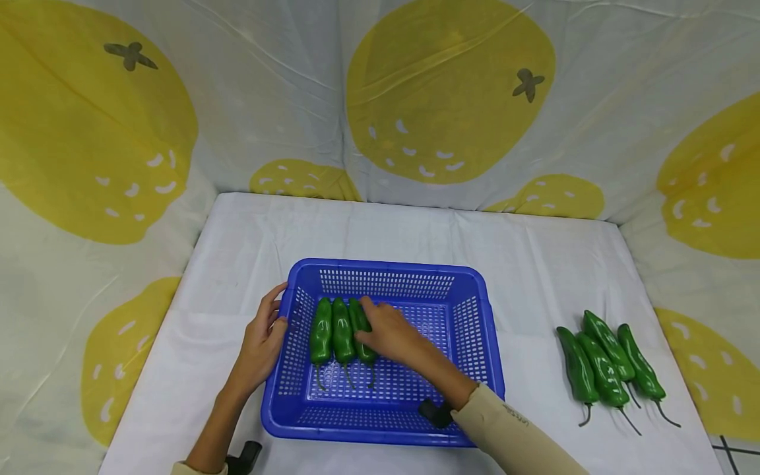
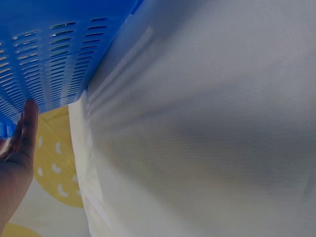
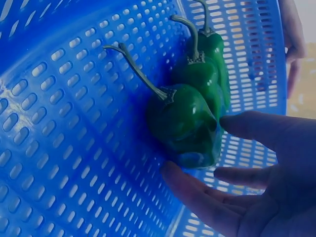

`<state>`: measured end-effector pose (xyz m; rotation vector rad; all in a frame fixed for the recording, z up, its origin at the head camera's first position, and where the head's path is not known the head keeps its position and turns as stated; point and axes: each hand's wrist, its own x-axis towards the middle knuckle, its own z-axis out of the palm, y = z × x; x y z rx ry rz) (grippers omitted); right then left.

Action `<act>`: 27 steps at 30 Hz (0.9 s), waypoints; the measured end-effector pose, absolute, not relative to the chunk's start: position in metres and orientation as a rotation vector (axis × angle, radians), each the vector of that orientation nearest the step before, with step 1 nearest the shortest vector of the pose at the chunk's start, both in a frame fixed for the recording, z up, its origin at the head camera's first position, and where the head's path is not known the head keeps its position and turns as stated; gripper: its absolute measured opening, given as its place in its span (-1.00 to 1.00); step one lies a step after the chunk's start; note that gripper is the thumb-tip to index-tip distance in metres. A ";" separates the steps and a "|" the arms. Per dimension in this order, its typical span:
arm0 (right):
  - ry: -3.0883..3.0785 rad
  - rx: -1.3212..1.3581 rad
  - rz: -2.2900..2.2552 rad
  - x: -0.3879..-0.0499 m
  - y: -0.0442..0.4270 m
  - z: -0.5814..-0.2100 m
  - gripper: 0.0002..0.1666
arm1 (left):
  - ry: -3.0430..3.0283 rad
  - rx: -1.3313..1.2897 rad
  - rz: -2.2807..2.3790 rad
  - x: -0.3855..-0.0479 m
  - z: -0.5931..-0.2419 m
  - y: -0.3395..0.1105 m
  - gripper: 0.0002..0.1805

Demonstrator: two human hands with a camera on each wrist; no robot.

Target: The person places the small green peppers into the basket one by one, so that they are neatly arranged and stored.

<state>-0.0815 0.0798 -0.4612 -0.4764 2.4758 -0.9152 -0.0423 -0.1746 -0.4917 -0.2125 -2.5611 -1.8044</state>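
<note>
Three green peppers (image 1: 342,331) lie side by side in the left part of the blue basket (image 1: 382,434), stems toward the near side. My right hand (image 1: 394,333) is at the rightmost pepper (image 1: 363,324). In the right wrist view, the thumb of the right hand (image 3: 252,182) touches that pepper (image 3: 182,118), while the other fingers extend beside it, fairly straight and apart. My left hand (image 1: 259,343) rests against the basket's left side; the left wrist view has its extended fingers (image 2: 28,131) along the outer wall (image 2: 54,64).
Several more green peppers (image 1: 607,373) lie grouped on the white cloth (image 1: 522,264) to the right of the basket. Behind the table hangs a cloth (image 1: 285,99) with a yellow fruit print. Dark devices (image 1: 436,413) are at both wrists.
</note>
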 end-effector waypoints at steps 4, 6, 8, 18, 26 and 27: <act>2.515 -0.458 -0.871 -0.082 0.083 -0.455 -0.34 | -2.561 -0.205 -1.808 -0.042 -0.490 -0.174 -0.34; 2.544 -0.451 -0.839 -0.082 0.086 -0.451 -0.33 | -2.561 -0.206 -1.808 -0.042 -0.490 -0.175 -0.34; 2.579 -0.460 -0.829 -0.083 0.089 -0.447 -0.37 | -2.563 -0.206 -1.808 -0.042 -0.491 -0.175 -0.34; 2.746 -0.379 -0.863 -0.090 0.123 -0.414 -0.48 | -2.572 -0.208 -1.795 -0.043 -0.492 -0.176 -0.35; 2.931 -0.273 -0.917 -0.081 0.182 -0.394 -0.56 | -2.574 -0.196 -1.802 -0.043 -0.492 -0.176 -0.35; 2.955 -0.255 -0.924 -0.079 0.191 -0.394 -0.58 | -2.573 -0.196 -1.805 -0.043 -0.492 -0.175 -0.35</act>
